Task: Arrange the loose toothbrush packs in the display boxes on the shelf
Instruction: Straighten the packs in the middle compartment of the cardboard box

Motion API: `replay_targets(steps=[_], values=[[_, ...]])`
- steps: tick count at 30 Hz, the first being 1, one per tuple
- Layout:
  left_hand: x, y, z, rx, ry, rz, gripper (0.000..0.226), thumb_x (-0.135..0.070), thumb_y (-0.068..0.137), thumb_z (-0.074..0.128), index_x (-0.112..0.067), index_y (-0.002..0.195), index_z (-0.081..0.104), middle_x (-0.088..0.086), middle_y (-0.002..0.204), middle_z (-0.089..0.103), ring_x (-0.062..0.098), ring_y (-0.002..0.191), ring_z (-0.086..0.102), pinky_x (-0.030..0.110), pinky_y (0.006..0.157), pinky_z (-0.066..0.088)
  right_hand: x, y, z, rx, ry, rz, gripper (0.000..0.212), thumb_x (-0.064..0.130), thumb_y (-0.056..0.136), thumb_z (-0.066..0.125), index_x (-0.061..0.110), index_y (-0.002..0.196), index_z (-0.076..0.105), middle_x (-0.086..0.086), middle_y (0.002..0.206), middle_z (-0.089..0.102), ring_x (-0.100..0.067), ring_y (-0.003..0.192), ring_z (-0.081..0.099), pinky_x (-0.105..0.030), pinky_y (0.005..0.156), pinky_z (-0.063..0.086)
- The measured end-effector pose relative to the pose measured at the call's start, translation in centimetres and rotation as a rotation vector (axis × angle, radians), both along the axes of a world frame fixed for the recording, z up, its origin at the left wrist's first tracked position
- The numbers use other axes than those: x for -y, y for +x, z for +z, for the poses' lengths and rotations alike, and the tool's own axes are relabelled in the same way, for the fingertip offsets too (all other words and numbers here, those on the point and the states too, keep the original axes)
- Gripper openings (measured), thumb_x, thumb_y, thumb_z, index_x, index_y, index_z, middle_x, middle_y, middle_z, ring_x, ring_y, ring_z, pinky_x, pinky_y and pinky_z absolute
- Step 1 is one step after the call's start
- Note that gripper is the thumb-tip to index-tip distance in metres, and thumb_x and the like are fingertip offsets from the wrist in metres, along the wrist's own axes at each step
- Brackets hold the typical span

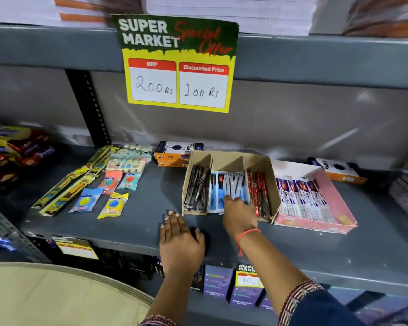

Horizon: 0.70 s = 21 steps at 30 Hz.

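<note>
A brown cardboard display box [231, 158] stands on the grey shelf [151, 203]. Its three compartments hold black packs [197, 189] on the left, blue toothbrush packs [219, 184] in the middle and red packs [259, 191] on the right. My right hand [239, 214] reaches into the middle compartment, fingertips on the blue packs. My left hand [180, 238] lies flat, palm down, on the shelf just in front of the box's left corner, holding nothing. To the right, a pink display box [316, 225] holds white and blue packs [302, 198].
Loose goods lie on the left of the shelf: long yellow packs [68, 187], round scrubber packs [113, 204] and pastel packs [127, 161]. Orange and black boxes [177, 154] stand behind. A price sign [178, 64] hangs from the upper shelf. Snack bags [14, 147] sit at the far left.
</note>
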<state>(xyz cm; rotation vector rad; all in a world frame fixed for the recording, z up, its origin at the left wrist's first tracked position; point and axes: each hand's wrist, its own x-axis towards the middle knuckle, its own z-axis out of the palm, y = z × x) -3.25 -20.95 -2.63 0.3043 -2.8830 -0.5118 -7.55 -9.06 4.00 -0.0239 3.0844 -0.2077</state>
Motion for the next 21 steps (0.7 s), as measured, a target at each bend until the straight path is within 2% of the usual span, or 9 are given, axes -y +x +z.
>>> replay_targets(steps=[4, 8, 13, 17, 19, 21], values=[[-0.1, 0.0, -0.1, -0.038, 0.013, 0.024, 0.086, -0.047, 0.073, 0.005, 0.006, 0.138, 0.025, 0.024, 0.147, 0.026, 0.033, 0.137, 0.022, 0.037, 0.113, 0.008, 0.0, 0.1, 0.5, -0.044, -0.059, -0.048, 0.049, -0.010, 0.087, 0.039, 0.004, 0.134, 0.037, -0.018, 0.116, 0.063, -0.035, 0.105, 0.065, -0.040, 0.082, 0.053], [0.0, 0.1, 0.2, -0.001, 0.020, 0.007, 0.068, -0.040, 0.091, 0.023, 0.002, 0.143, 0.010, 0.021, 0.152, 0.012, 0.028, 0.140, 0.009, 0.034, 0.114, 0.000, -0.1, 0.0, 0.8, -0.044, -0.236, -0.127, 0.053, -0.012, 0.084, 0.037, 0.003, 0.134, 0.037, -0.022, 0.108, 0.066, -0.039, 0.101, 0.064, -0.041, 0.079, 0.052], [0.1, 0.3, 0.7, 0.012, 0.011, -0.004, 0.068, -0.040, 0.092, 0.024, 0.000, 0.143, 0.005, 0.018, 0.154, 0.007, 0.026, 0.141, 0.005, 0.032, 0.113, -0.003, -0.1, -0.3, 0.9, -0.053, -0.473, -0.229, 0.043, -0.013, 0.084, 0.037, -0.001, 0.123, 0.048, -0.026, 0.108, 0.066, -0.039, 0.101, 0.063, -0.037, 0.080, 0.051], [0.1, 0.1, 0.4, 0.044, -0.010, -0.008, 0.069, -0.041, 0.093, 0.026, 0.000, 0.144, 0.004, 0.018, 0.154, 0.006, 0.026, 0.141, 0.004, 0.033, 0.113, -0.003, 0.1, -0.9, 0.3, -0.042, -0.594, -0.314, 0.035, -0.010, 0.086, 0.039, -0.001, 0.116, 0.055, -0.022, 0.112, 0.066, -0.034, 0.105, 0.061, -0.027, 0.078, 0.046], [0.1, 0.2, 0.4, 0.033, -0.009, -0.005, 0.069, -0.040, 0.091, 0.027, 0.004, 0.142, 0.014, 0.022, 0.151, 0.016, 0.030, 0.139, 0.015, 0.036, 0.113, 0.005, 0.3, -1.0, 0.2, -0.028, -0.570, -0.312, 0.036, -0.010, 0.087, 0.038, -0.002, 0.119, 0.052, -0.022, 0.113, 0.066, -0.034, 0.106, 0.062, -0.027, 0.080, 0.047], [0.0, 0.1, 0.2, 0.036, 0.013, 0.010, 0.072, -0.040, 0.082, 0.027, 0.010, 0.133, 0.034, 0.029, 0.139, 0.038, 0.038, 0.129, 0.036, 0.043, 0.109, 0.022, 0.4, -1.2, 0.2, -0.008, -0.518, -0.298, 0.036, -0.010, 0.087, 0.038, -0.005, 0.121, 0.050, -0.025, 0.114, 0.064, -0.036, 0.108, 0.061, -0.032, 0.083, 0.048]])
